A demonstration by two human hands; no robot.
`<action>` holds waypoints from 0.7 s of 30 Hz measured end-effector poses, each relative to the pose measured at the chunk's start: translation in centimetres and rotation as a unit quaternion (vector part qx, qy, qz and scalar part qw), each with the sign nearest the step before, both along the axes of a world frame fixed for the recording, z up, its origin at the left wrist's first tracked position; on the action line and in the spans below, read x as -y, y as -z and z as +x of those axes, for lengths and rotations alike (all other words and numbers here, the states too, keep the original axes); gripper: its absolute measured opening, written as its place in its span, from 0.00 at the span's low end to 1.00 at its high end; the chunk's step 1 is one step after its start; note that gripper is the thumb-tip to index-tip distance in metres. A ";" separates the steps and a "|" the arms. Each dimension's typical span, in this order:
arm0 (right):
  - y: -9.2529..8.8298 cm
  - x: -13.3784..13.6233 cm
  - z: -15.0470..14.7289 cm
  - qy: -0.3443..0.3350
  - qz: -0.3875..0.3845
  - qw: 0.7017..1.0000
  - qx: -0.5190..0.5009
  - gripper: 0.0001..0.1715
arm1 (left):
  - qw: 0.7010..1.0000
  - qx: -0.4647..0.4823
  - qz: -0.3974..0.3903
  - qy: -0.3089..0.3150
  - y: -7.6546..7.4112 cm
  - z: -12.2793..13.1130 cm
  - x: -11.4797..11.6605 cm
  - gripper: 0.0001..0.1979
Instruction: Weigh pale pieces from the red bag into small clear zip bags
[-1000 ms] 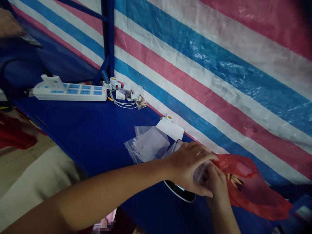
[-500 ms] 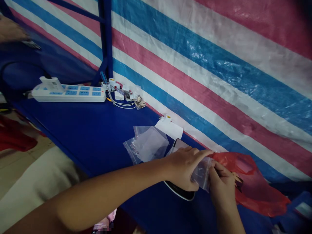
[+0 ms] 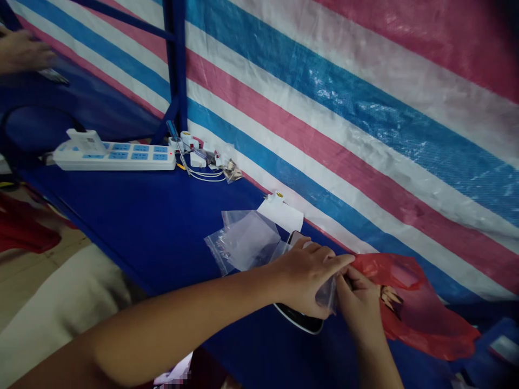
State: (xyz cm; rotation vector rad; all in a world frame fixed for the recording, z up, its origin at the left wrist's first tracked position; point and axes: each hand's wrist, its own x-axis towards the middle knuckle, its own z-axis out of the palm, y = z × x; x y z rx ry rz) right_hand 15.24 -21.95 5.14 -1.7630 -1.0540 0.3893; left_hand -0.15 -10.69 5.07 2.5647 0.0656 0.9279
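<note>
My left hand (image 3: 310, 275) and my right hand (image 3: 359, 305) meet low in the middle of the view, both pinching one small clear plastic bag (image 3: 327, 294) between them. What is inside the bag is hidden. Under my left hand lies a dark device with a white rim (image 3: 300, 320) on the blue table (image 3: 154, 216). A red plastic bag (image 3: 421, 310) with small tan pieces in it lies just right of my right hand.
Several empty clear bags (image 3: 243, 240) and a white card (image 3: 281, 213) lie left of my hands. A white power strip (image 3: 113, 154), a screwdriver (image 3: 178, 140) and small white parts (image 3: 206, 156) sit farther back. Another person's hand (image 3: 22, 51) shows top left. A striped tarp (image 3: 365, 124) backs the table.
My hands have kept working the small clear bag, drawing closer together, with my right hand shifting slightly left toward my left hand. The other person's hand top left moved a little.
</note>
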 end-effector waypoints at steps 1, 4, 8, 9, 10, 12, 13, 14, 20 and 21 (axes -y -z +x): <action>0.0 0.0 0.0 0.001 0.005 1.000 0.017 0.20 | 1.000 0.006 0.015 -0.007 0.0 0.0 0.1 0.45; -0.2 0.3 -0.1 -0.004 0.023 0.997 0.068 0.19 | 0.996 0.023 0.086 -0.026 -0.4 -0.2 -0.1 0.35; -0.7 0.4 -0.5 -0.008 0.050 0.996 0.076 0.19 | 0.981 0.033 0.181 -0.053 -1.2 -0.8 -0.9 0.29; -0.9 0.3 -0.6 0.000 0.054 0.997 0.053 0.22 | 0.979 0.031 0.188 -0.068 -1.3 -1.0 -1.1 0.30; -1.1 0.3 -0.7 0.010 0.054 0.998 0.025 0.25 | 0.978 0.026 0.187 -0.083 -1.4 -1.1 -1.4 0.31; -1.5 0.1 -0.5 0.037 0.044 0.998 -0.024 0.32 | 0.978 0.010 0.180 -0.102 -1.4 -1.2 -1.9 0.35; -1.5 0.0 -0.3 0.052 0.034 0.997 -0.038 0.35 | 0.979 0.003 0.173 -0.106 -1.4 -1.2 -2.1 0.36; -1.5 -0.1 0.0 0.066 0.026 0.996 -0.045 0.37 | 0.981 -0.001 0.164 -0.105 -1.3 -1.2 -2.3 0.38; -1.5 0.3 3.4 0.115 0.018 0.992 -0.051 0.34 | 0.994 0.032 0.083 -0.068 -0.2 -0.7 -2.7 0.41; -1.7 0.8 4.4 0.140 0.020 0.990 -0.020 0.32 | 0.994 0.039 0.078 -0.064 -0.1 -0.6 -2.7 0.39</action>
